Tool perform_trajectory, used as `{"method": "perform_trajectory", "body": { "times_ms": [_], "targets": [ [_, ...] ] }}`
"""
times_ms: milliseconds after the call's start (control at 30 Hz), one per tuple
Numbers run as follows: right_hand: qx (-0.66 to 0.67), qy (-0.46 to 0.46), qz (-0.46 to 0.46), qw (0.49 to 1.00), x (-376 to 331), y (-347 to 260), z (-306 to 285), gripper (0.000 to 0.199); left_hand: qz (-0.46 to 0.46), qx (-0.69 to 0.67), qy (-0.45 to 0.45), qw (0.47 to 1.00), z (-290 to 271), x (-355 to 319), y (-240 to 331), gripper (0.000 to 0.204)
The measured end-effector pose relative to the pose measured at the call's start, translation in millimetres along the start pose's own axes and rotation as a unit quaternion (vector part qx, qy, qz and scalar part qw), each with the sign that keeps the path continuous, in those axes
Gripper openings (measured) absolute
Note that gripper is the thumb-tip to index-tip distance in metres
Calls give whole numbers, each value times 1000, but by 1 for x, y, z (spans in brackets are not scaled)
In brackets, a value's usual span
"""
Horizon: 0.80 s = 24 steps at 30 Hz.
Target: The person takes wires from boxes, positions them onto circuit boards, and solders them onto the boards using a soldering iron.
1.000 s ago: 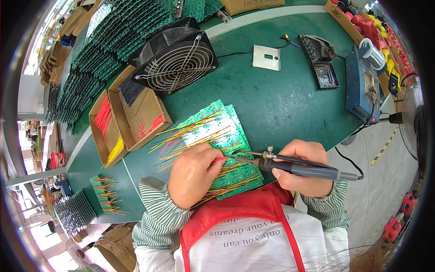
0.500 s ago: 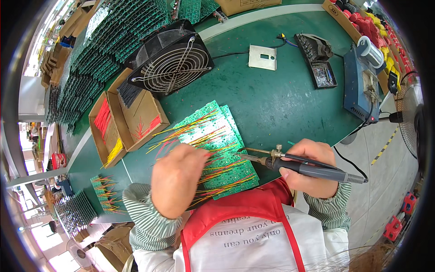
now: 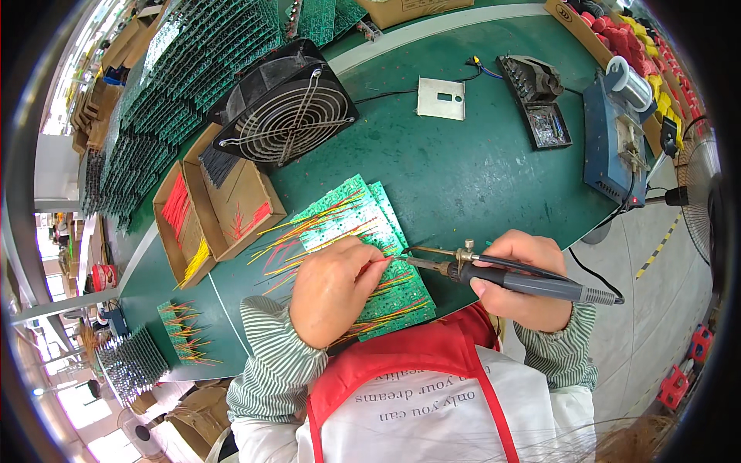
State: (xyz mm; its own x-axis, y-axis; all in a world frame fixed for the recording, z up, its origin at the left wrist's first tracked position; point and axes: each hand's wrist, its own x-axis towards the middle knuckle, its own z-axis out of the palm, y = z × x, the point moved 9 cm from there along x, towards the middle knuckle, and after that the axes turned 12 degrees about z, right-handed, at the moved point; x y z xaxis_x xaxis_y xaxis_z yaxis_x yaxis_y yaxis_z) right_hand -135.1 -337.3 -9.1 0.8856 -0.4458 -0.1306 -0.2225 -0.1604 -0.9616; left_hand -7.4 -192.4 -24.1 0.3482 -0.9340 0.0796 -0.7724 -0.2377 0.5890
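Observation:
Green circuit boards lie partly stacked in front of me, with rows of red and yellow wires sticking out to the left. My left hand is closed in a pinch over the board; a bit of red wire shows at its fingertips. My right hand grips the grey handle of a soldering iron, which has a thin metal feed tube along its top. The iron's tip comes down at the board right beside my left fingertips. Whether it touches the wire is too small to tell.
A black fan stands beyond the boards. Left of it, a cardboard box holds red, yellow and black wires. A blue machine with a solder spool sits at right. Stacked boards fill the far left; a smaller wired board lies near left.
My left hand has moved right and come down to the board with its fingers at the iron's tip. The iron has shifted slightly left. The whole view has shifted a little.

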Motion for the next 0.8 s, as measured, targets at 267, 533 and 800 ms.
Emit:
{"method": "perform_trajectory", "body": {
  "times_ms": [267,533,800],
  "targets": [
    [7,3,-4,1000,1,-5,-2,15,0,-10,-14,1000,1,1,-2,9],
    [-29,18,-47,998,-12,-16,-5,16,38,8,25,999,-16,-9,7,8],
    [-12,-55,-59,997,-24,-25,35,15,-57,-51,11,997,-27,-74,-4,9]
  ]
}}
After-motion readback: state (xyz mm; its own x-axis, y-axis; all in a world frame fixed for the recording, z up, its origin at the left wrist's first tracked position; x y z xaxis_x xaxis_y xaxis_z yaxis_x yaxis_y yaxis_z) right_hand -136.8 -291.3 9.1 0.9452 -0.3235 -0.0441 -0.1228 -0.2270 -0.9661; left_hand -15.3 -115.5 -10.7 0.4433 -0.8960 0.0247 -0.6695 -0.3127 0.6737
